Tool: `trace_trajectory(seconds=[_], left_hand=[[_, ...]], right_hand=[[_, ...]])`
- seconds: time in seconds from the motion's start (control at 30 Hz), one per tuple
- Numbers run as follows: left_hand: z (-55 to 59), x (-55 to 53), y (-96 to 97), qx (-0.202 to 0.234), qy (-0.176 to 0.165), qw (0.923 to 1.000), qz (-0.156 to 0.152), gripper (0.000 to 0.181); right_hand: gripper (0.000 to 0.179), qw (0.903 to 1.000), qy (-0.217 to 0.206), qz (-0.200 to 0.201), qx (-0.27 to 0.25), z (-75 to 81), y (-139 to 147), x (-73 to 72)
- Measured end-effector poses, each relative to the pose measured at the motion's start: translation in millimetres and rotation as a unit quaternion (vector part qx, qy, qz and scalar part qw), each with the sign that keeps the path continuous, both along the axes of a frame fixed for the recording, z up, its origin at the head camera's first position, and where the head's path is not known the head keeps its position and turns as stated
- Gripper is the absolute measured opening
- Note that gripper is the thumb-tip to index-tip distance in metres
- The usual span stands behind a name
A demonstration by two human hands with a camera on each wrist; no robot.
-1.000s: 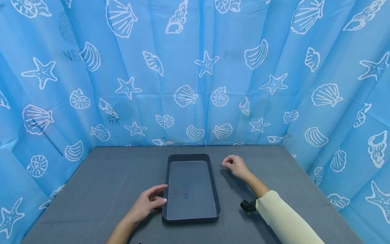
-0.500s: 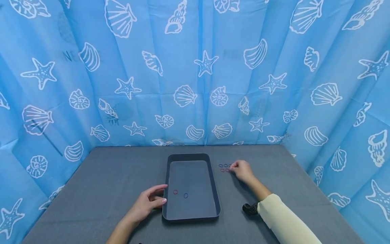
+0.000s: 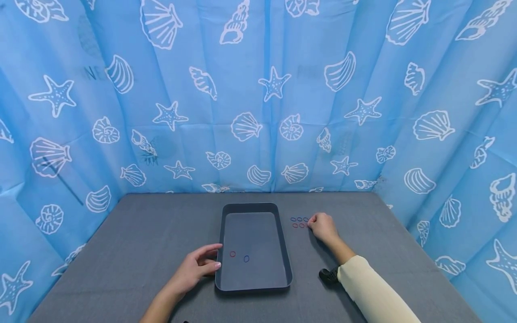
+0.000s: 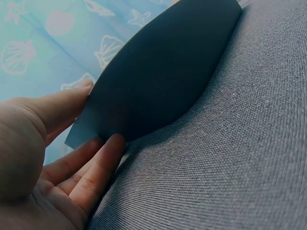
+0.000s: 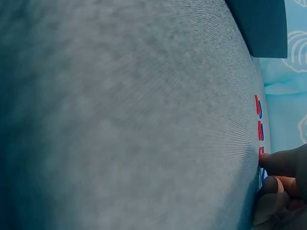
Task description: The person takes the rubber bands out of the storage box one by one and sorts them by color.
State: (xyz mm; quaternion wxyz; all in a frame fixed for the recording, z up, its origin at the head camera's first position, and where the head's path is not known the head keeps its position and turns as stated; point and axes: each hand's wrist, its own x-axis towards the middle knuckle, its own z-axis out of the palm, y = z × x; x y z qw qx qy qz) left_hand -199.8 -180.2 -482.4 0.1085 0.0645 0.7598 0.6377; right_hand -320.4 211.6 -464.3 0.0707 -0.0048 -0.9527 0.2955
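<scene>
My left hand (image 3: pixel 198 265) holds the left wall of a dark grey rectangular tray (image 3: pixel 286 264). In the left wrist view the thumb is at the rim and the fingers lie against the tray's outer wall (image 4: pixel 158 72). Two thin loops like small rubber bands lie inside: a red one (image 3: pixel 232 254) and a blue one (image 3: pixel 246 259). Right of the tray, my right hand (image 3: pixel 324 228) is at the end of two short rows of similar loops. One fingertip touches the last red loop (image 5: pixel 261 151) on the table; a gap separates it from the digit below, where a blue loop (image 5: pixel 263 176) shows.
The blue row (image 3: pixel 300 219) lies behind the red row (image 3: pixel 301 225) on the grey cloth-covered table (image 3: pixel 161 233). A blue curtain (image 3: pixel 250 148) with white shells hangs behind and along the sides. A black strap device (image 3: pixel 329 275) sits on the right wrist.
My right hand has shifted rightward from the tray-side end of the rows to their far end, uncovering more loops. Over the last half second it moved only slightly. The left hand and tray stayed still.
</scene>
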Motion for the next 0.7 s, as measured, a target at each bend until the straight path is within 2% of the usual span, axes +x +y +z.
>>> trace_trajectory(seconds=[0.3, 0.5, 0.7], left_hand=[[2.8, 1.5, 0.7, 0.002, -0.004, 1.0000, -0.001, 0.056], [3.3, 0.5, 1.0, 0.007, -0.005, 1.0000, -0.001, 0.055], [3.0, -0.5, -0.5, 0.011, -0.004, 0.9999, -0.005, 0.055]], right_hand=[[0.015, 0.9999, 0.006, -0.014, -0.006, -1.9, 0.1, -3.1], [0.009, 0.9983, 0.014, -0.017, -0.053, 1.0, 4.0, -5.8], [0.008, 0.9947, 0.030, -0.017, -0.097, 11.2, -2.9, -8.8]])
